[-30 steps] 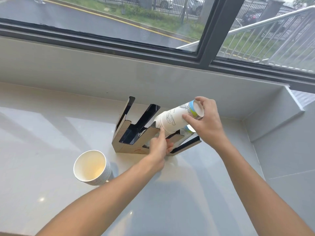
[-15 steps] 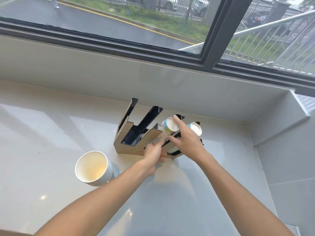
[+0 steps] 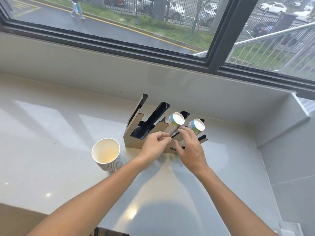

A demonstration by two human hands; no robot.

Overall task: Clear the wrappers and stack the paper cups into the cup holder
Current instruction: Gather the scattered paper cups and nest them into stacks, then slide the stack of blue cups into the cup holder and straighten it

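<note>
A wood and black cup holder point(image 3: 133, 141) stands on the white counter near the back wall. Two stacks of printed paper cups lean in its right slots, one stack point(image 3: 177, 118) to the left of the other point(image 3: 197, 124). The two left slots hold nothing. My left hand point(image 3: 154, 145) pinches the edge of the holder's front panel, just below the left stack. My right hand point(image 3: 189, 149) hovers over the holder's right front with fingers spread, index fingertip at the left stack's side. A stack of plain white cups point(image 3: 106, 151) stands upright on the counter, left of the holder.
The counter point(image 3: 51, 133) runs under a window, with a low back wall point(image 3: 102, 74) behind the holder. A raised ledge point(image 3: 281, 120) closes off the right corner. A dark edge point(image 3: 110, 233) shows at the counter's near side.
My right hand lowered the printed cup stack into the holder's slot and let go. It now hangs open in front. My left hand stayed at the holder's front panel.
</note>
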